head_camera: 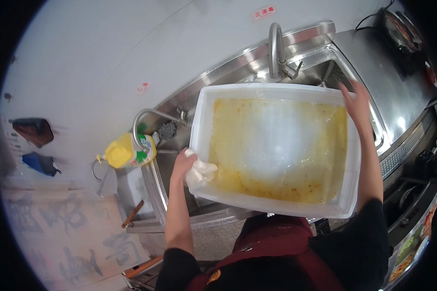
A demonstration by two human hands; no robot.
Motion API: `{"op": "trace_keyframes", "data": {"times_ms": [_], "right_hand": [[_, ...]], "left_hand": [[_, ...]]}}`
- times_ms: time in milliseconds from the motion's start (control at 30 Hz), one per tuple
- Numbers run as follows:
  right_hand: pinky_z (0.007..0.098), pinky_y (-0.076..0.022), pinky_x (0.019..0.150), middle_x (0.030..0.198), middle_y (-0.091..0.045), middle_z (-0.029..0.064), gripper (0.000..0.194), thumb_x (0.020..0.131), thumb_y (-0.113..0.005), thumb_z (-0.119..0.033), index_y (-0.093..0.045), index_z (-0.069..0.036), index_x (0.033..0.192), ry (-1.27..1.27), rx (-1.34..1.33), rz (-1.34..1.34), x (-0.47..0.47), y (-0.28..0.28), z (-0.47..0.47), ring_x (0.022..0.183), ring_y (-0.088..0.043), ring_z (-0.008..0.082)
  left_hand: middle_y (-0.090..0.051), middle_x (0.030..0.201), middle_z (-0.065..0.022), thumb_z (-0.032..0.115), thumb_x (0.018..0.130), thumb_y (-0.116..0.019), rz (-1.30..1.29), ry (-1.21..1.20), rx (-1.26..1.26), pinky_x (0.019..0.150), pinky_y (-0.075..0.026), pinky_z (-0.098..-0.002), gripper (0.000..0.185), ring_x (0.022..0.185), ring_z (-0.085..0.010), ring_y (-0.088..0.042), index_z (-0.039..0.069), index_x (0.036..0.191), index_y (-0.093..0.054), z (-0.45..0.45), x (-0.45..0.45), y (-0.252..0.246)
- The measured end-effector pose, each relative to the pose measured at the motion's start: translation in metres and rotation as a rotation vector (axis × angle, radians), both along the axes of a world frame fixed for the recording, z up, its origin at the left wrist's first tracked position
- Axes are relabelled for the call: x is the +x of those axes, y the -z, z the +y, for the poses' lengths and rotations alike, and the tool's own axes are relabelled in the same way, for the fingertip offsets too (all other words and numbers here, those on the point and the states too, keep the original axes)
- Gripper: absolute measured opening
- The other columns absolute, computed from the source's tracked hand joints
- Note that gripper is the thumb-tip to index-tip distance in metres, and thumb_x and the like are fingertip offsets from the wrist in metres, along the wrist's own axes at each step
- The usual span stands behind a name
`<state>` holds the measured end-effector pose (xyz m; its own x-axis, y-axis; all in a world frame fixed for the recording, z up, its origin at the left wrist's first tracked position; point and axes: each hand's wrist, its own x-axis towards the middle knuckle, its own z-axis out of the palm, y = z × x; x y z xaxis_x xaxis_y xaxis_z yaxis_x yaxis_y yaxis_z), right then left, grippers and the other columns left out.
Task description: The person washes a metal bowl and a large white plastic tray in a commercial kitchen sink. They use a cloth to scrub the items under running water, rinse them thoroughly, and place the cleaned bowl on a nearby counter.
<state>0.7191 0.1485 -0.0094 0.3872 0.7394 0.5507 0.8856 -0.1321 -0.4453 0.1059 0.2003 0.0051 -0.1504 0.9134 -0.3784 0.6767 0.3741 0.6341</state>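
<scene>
A large white plastic tub (273,209) lies tilted across the stainless steel sinks, with shallow yellowish liquid and small brown specks inside. My left hand (183,164) is at its left rim, closed on a white cloth (200,172) that hangs over the tub's lower left corner. My right hand (356,100) is at the upper right corner, blurred, with its fingers apart; whether it touches the rim is hard to tell.
Behind the tub stands a steel faucet (275,51); another faucet (145,112) arches at the left beside a yellow jug (122,151) and a dark scouring pad (167,131). A steel counter (382,69) extends right. A brown-handled tool (134,214) rests at the left sink's edge.
</scene>
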Motion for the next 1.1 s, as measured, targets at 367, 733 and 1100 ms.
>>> {"op": "trace_keyframes", "data": {"times_ms": [367,733,1100], "right_hand": [[0.047,-0.0484,0.083,0.1,-0.063,0.0334,0.061,0.091,-0.057,-0.05,-0.059,0.01,0.105,-0.032,-0.54,0.387,-0.07,0.031,-0.167,0.099,-0.061,0.0492],[0.0409,-0.0482,0.088,0.105,-0.066,0.0261,0.058,0.095,-0.054,-0.041,-0.057,0.014,0.115,0.083,-0.545,0.562,-0.058,0.036,-0.214,0.102,-0.064,0.0322],[0.0412,-0.0479,0.088,0.112,-0.062,0.0297,0.063,0.095,-0.054,-0.045,-0.054,0.012,0.121,0.218,-0.511,0.433,-0.078,0.059,-0.231,0.103,-0.063,0.0349]], "left_hand": [[-0.071,0.085,-0.0112,0.02,0.077,-0.064,-0.084,0.049,-0.004,0.07,-0.052,-0.0344,0.032,0.077,-0.017,-0.067,-0.005,0.096,-0.068,-0.057,-0.079,0.005],[-0.072,0.086,-0.0135,0.021,0.079,-0.062,-0.172,0.06,0.066,0.071,-0.053,-0.0368,0.031,0.076,-0.0216,-0.068,-0.002,0.099,-0.069,-0.075,-0.081,0.027],[-0.072,0.087,-0.0161,0.025,0.078,-0.061,-0.232,0.053,0.035,0.073,-0.054,-0.0369,0.034,0.081,-0.024,-0.07,-0.002,0.098,-0.069,-0.073,-0.113,0.032]]}}
